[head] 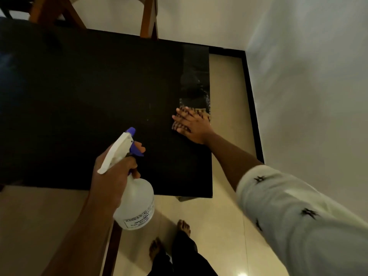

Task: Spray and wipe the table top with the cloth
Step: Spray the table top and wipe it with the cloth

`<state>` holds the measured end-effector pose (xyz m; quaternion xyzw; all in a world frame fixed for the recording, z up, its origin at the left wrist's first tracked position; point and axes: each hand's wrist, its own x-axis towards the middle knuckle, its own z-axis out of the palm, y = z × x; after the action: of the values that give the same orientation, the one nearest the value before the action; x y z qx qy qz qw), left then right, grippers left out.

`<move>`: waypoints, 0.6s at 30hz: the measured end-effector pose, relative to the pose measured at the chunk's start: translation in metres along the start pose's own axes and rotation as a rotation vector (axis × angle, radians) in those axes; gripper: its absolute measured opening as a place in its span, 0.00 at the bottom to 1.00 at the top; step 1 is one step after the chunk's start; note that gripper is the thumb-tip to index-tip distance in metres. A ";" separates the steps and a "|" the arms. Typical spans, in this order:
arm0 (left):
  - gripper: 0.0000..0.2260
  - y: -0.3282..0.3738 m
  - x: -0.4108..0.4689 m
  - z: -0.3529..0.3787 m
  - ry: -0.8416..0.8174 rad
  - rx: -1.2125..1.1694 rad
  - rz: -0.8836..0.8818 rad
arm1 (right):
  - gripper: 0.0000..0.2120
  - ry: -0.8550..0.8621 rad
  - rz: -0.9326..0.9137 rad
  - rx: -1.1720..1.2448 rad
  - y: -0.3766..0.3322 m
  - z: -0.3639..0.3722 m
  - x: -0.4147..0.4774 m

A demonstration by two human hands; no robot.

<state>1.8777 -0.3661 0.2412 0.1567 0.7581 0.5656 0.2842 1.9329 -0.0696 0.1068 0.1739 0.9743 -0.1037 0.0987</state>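
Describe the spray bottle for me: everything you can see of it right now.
The spray bottle has a translucent, plastic-looking body with a printed label low down, a white spray head and a purple nozzle and trigger. The left hand grips its neck, holding it tilted above the table's near edge, nozzle pointing over the top.

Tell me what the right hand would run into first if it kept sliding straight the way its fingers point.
Nothing solid, as far as the view shows. The right hand lies flat on the cloth, fingers pointing up and left across the table top. That line holds only bare dark surface, with the chair beyond the far edge.
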 end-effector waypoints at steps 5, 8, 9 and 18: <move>0.18 0.004 0.008 -0.006 0.002 0.024 -0.011 | 0.28 0.015 -0.030 0.018 -0.019 0.017 -0.036; 0.17 0.017 0.010 -0.002 -0.025 0.006 0.018 | 0.28 0.037 -0.199 -0.015 -0.031 0.045 -0.095; 0.16 0.021 0.011 0.000 -0.028 -0.003 0.026 | 0.27 0.042 -0.235 -0.029 -0.030 0.052 -0.106; 0.19 0.044 0.053 0.032 0.028 -0.041 -0.061 | 0.27 0.045 -0.114 -0.002 0.054 0.009 -0.013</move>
<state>1.8518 -0.2980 0.2629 0.1198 0.7546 0.5743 0.2939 1.9653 -0.0265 0.0921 0.1204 0.9847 -0.1044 0.0708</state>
